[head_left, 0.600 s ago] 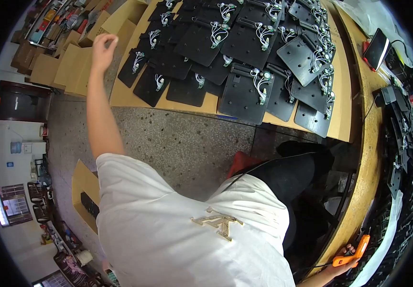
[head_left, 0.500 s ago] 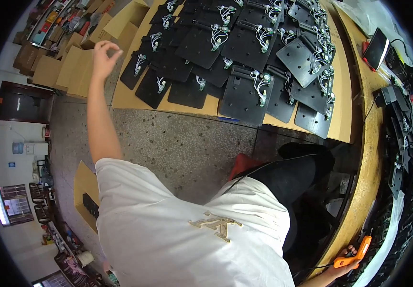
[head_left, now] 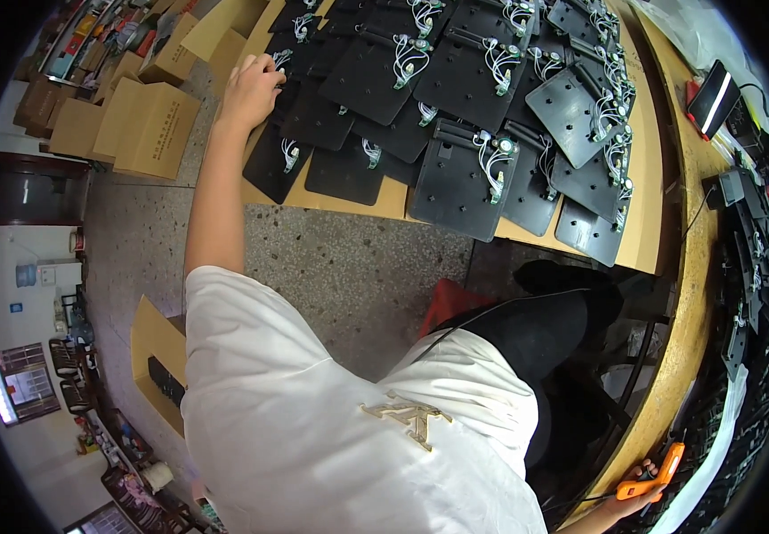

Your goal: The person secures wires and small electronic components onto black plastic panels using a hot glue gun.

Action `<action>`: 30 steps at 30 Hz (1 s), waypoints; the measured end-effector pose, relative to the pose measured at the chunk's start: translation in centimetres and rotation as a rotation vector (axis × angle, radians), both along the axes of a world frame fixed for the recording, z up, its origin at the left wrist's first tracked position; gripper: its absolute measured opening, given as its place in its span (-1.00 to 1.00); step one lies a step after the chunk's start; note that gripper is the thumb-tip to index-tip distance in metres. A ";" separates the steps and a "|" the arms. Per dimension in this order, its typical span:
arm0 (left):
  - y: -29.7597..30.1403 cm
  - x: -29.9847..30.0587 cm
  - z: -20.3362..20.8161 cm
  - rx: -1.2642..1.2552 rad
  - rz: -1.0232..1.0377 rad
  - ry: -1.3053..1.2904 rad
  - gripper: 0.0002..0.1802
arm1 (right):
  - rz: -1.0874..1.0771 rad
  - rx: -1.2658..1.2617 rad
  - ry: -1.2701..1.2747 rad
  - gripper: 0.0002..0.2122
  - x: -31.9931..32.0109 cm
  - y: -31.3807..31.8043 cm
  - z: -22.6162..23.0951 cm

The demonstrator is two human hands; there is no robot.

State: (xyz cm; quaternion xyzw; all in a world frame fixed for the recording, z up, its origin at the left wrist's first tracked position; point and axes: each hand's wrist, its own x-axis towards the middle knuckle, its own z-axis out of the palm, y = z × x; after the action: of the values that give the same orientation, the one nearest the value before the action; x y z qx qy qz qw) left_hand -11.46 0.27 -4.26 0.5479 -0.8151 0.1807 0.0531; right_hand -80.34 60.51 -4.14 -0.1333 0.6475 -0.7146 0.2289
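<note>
My left hand [head_left: 253,91] reaches over the far left edge of a spread of black plates [head_left: 349,178]. Its fingers are curled down beside a bundle of white wires [head_left: 281,59]; whatever lies under the fingertips is hidden. The plates overlap in rows, each with white wires and small connectors. At the lower right, my right hand [head_left: 644,492] wraps round the handle of an orange pistol-shaped glue gun [head_left: 669,463] with a black cord. It is held over the edge of the wooden bench, far from the plates on the table.
Cardboard [head_left: 643,214] lies beneath the plates. A wooden bench [head_left: 692,294] runs along the right, with a phone-like device [head_left: 715,100] and more black parts [head_left: 740,258] beyond it. Open cartons [head_left: 157,129] stand at the far left; another box [head_left: 149,338] sits on the floor.
My left hand has moved right and slightly farther, from beside the plates to over their left edge. The right hand keeps hold of the glue gun, nearly still. The view has shifted slightly.
</note>
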 end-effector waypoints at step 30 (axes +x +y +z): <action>8.7 14.5 3.1 -0.172 -0.015 1.126 -0.94 | 0.106 -0.046 -0.065 -0.59 -0.8 0.1 -1.1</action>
State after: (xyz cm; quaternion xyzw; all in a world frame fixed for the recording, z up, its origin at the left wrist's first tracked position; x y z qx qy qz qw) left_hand 3.06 8.98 -1.17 0.5477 -0.6472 -0.0740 0.5251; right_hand -81.15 60.62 -5.25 -0.1496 0.6152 -0.7200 0.2843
